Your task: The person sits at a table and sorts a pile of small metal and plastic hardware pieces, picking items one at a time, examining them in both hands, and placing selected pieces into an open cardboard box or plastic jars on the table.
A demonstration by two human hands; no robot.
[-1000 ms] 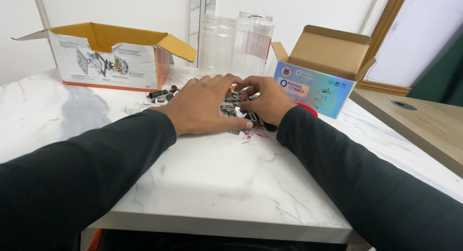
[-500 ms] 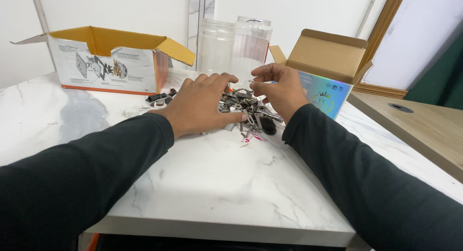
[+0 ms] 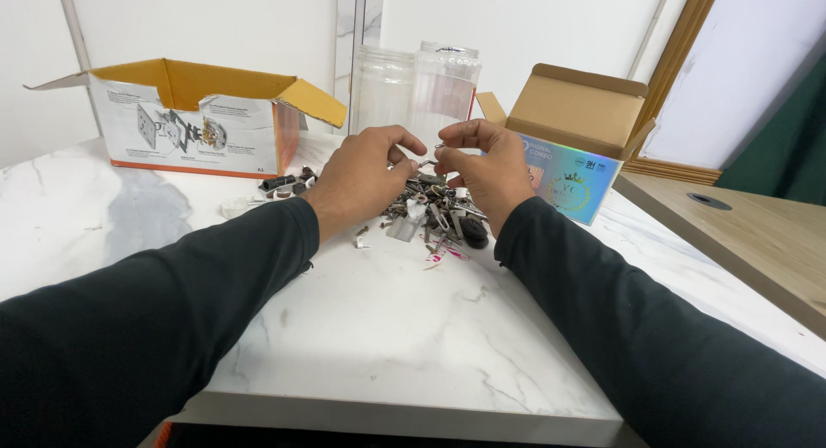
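Two hands in dark sleeves hover just above a heap of small metal parts [image 3: 430,209] on a white marble surface [image 3: 361,327]. The left hand [image 3: 366,174] and right hand [image 3: 483,168] face each other, fingertips pinched on a tiny metal piece [image 3: 437,148] between them. An open orange-lined cardboard box [image 3: 202,112] stands behind on the left, clear plastic jars [image 3: 417,91] behind the heap, and a small open box [image 3: 572,142] on the right.

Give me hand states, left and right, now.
Left hand: fingers pinched over the pile of small metal parts; held item cannot be told.
Right hand: pinched on a small part, too tiny to identify.
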